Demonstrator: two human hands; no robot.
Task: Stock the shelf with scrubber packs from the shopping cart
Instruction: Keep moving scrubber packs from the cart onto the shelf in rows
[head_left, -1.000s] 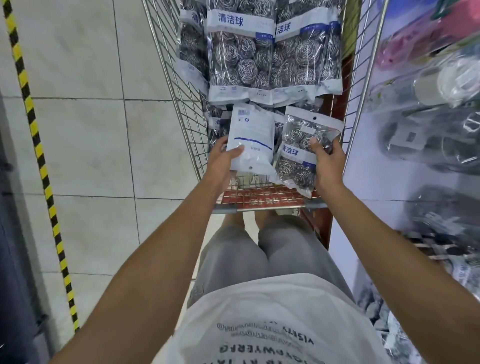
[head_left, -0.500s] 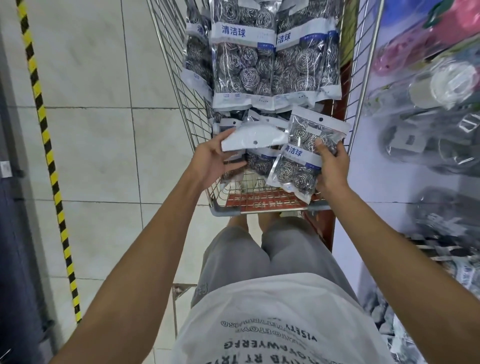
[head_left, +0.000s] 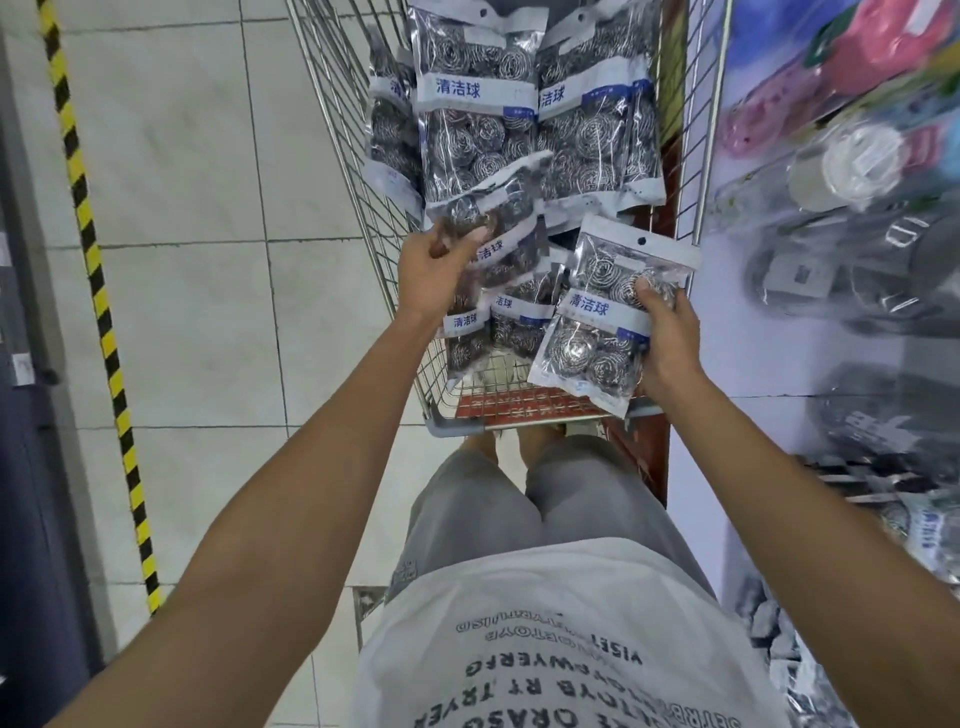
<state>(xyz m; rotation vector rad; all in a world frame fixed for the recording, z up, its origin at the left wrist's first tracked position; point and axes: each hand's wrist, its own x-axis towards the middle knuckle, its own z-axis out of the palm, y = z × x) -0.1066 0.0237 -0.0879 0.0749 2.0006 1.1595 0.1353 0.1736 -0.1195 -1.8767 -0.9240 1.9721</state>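
Over the near end of the shopping cart (head_left: 363, 156), two scrubber packs are being held: the right hand (head_left: 667, 338) is gripping one pack (head_left: 597, 322) by its edge, fingers (head_left: 649, 291) curled across its front, while the left hand (head_left: 434, 270) is pinching a blurred second pack (head_left: 498, 223). More packs (head_left: 519, 130) are lying piled in the basket. Beside the cart on the right, the shelf (head_left: 779, 338) is holding wrapped goods.

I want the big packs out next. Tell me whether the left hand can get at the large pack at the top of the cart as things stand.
Probably not yet: the left hand already grips a small scrubber pack. The large pack lies uncovered just beyond it in the cart, so nothing else blocks the way.
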